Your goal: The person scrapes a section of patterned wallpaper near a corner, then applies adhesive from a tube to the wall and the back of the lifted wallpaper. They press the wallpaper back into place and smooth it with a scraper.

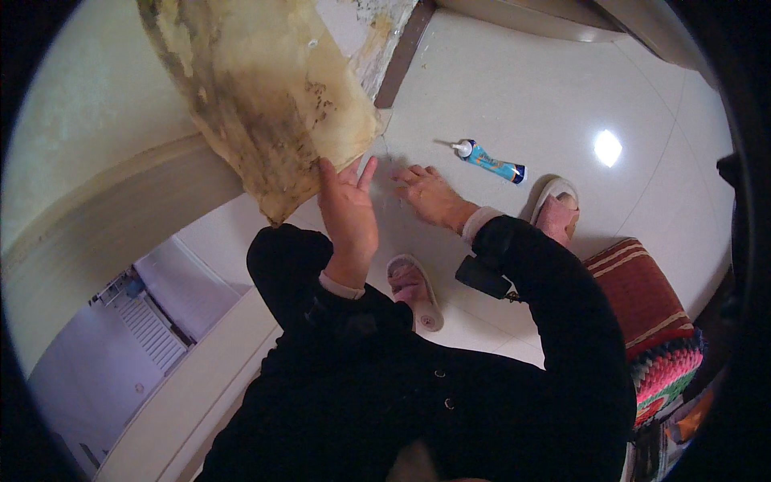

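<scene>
A large stained, yellow-brown sheet (273, 96), which looks like peeling wallpaper, hangs away from the wall at the upper left. My left hand (349, 217) grips its lower edge, thumb in front and some fingertips hidden behind it. To the right of that edge is my right hand (434, 197), its fingers apart and slightly bent over the pale floor, with nothing visible in them. Just beyond the right hand, a blue tube (491, 162) with a white nozzle lies on the tiles.
Bare, flaking wall (384, 36) shows behind the sheet, with a brown trim strip (404, 56) at its edge. My pink slippers (414, 291) are on the tiled floor (514, 72). A red covered stool (638, 293) stands at the right. A white ledge (193, 377) runs along the lower left.
</scene>
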A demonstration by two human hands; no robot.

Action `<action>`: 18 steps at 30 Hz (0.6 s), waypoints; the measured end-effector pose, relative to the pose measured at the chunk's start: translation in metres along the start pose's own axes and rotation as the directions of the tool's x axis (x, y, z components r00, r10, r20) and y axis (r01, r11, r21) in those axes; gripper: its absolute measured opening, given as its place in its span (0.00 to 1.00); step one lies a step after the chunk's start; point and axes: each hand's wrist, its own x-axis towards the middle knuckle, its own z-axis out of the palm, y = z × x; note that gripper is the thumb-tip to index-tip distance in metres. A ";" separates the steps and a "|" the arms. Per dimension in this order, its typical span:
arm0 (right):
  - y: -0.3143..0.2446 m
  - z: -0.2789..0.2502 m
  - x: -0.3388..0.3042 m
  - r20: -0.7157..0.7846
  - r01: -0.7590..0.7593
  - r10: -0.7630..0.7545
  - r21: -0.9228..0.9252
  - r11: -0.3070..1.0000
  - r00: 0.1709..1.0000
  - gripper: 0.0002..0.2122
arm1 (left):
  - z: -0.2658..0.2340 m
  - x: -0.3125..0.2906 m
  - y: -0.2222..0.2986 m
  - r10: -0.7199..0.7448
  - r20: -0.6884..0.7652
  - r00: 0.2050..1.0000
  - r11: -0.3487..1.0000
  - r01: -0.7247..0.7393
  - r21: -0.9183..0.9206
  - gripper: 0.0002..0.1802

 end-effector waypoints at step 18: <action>0.119 -0.022 -0.047 0.094 -0.572 0.568 0.023 0.820 0.818 0.22 | -0.003 -0.002 -0.003 -0.034 0.035 0.999 0.992 0.038 -0.121 0.29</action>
